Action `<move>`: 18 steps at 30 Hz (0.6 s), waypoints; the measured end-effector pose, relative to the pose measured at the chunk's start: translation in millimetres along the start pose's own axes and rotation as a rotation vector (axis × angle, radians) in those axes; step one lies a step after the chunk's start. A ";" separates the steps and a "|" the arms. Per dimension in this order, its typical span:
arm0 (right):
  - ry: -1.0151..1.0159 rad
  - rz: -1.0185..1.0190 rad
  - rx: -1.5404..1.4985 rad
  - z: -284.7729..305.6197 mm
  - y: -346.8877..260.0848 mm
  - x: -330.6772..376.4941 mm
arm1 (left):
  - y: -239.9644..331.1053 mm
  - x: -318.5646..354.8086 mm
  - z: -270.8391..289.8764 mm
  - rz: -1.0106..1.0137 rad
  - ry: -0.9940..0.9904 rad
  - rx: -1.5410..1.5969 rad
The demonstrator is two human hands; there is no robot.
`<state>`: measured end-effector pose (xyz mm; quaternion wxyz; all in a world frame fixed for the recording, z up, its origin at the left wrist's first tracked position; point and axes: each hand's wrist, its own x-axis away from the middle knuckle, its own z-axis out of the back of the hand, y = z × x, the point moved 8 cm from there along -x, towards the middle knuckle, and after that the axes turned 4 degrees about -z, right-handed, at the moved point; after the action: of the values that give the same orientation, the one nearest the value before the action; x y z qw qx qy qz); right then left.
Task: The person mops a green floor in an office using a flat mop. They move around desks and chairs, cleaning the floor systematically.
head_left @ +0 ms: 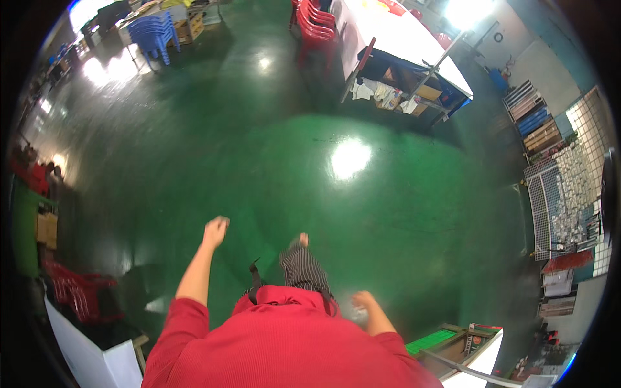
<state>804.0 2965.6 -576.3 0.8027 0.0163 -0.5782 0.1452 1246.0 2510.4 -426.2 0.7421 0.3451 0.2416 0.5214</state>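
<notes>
I am standing on a shiny green floor [272, 168], seen from above over my red shirt. My left hand [215, 231] swings forward at the end of a bare forearm, fingers curled closed, holding nothing. My right hand [362, 301] hangs low beside my hip, loosely closed and empty as far as I can see. One leg in striped trousers [303, 268] steps ahead, with a foot [303, 240] on the floor between the hands.
A white-topped table [401, 39] with boxes and cloths underneath stands ahead right, red chairs [315, 26] stacked beside it. Blue stools [154, 32] stand far left. Wire racks [569, 187] line the right wall. Red chairs [77, 291] and a white board [84, 355] sit lower left; a box [453, 343] lower right.
</notes>
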 end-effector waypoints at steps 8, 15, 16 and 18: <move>0.187 0.025 0.543 246.8 -238.2 -138.4 | 177.8 -399.7 -25.0 -0.064 0.138 0.249; 0.289 1.012 -0.077 432.4 -864.4 -81.7 | 165.8 -510.0 -88.3 0.049 -0.197 0.026; 0.234 1.040 -0.100 449.6 -919.9 -69.3 | 146.1 -538.6 -90.8 0.167 -0.212 -0.006; 0.196 1.082 -0.099 475.6 -991.7 -84.4 | 125.1 -623.2 -96.0 0.164 -0.219 -0.066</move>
<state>590.2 1905.8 -357.0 0.6634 -0.3345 -0.4327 0.5106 889.5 1976.6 -393.3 0.7298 0.3938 0.1129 0.5472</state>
